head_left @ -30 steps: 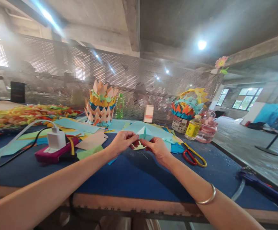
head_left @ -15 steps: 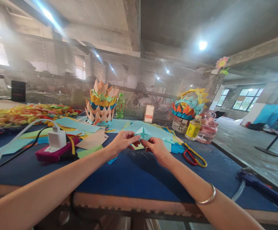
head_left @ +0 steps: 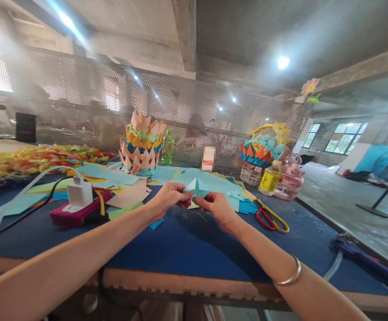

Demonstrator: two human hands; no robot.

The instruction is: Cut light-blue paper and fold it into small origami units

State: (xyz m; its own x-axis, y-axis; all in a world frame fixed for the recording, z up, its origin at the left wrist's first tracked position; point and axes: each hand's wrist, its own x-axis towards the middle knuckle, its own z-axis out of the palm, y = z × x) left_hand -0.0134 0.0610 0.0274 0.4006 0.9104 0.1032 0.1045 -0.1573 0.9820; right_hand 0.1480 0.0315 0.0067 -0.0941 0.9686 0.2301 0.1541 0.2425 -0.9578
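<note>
Between my two hands is a small folded piece of light blue paper, its creases forming a pointed star-like shape. My left hand pinches its left side between thumb and fingers. On the lower right, my right hand grips the same paper with thumb and forefinger. Behind it lie light blue paper sheets, partly covered by the hands. Scissors with red and yellow handles rest on the blue table mat, to the right of my right hand.
A tiered folded-paper basket and a green bottle stand behind. At right are another paper basket, a yellow-labelled bottle, a pink jug and a glue gun. A purple power strip with a charger sits left.
The folded paper has tilted and shifted slightly left, so its point stands up more. My left fingers have moved a little left and down along its edge.
</note>
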